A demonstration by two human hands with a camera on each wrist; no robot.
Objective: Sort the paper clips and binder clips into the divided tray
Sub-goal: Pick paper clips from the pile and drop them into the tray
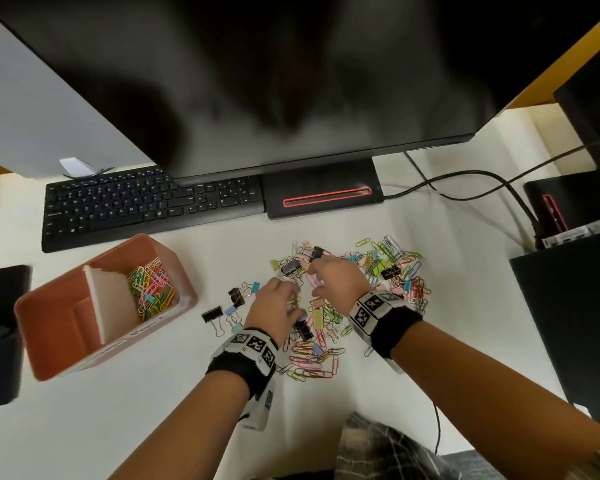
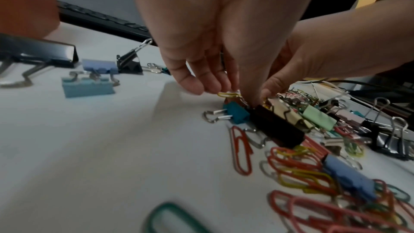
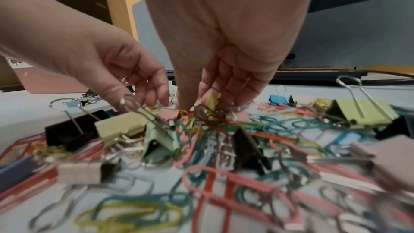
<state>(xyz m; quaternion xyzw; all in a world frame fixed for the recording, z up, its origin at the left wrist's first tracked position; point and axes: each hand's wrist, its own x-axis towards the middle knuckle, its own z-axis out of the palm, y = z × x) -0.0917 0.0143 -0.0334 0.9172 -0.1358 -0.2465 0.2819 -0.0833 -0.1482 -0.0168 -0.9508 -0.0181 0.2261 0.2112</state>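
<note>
A mixed pile of coloured paper clips and binder clips [image 1: 347, 306] lies on the white desk. Left of it stands the orange divided tray [image 1: 49, 306], with paper clips [image 1: 151, 289] in its far compartment and the near one bare. My left hand [image 2: 235, 93] reaches down at the pile's left edge, fingers and thumb pinching a yellow paper clip [image 2: 227, 94] beside a teal binder clip [image 2: 235, 114]. My right hand [image 3: 197, 104] is just beyond it, fingers curled down and pinching a pale yellow binder clip [image 3: 212, 99]. Both hands [image 1: 291, 299] [image 1: 317, 275] nearly touch.
Several binder clips [image 1: 222, 311] lie apart between tray and pile. A black keyboard [image 1: 146, 206] and monitor base [image 1: 323, 192] sit behind, under a large dark monitor. Cables [image 1: 465, 181] and black boxes [image 1: 568, 306] line the right side.
</note>
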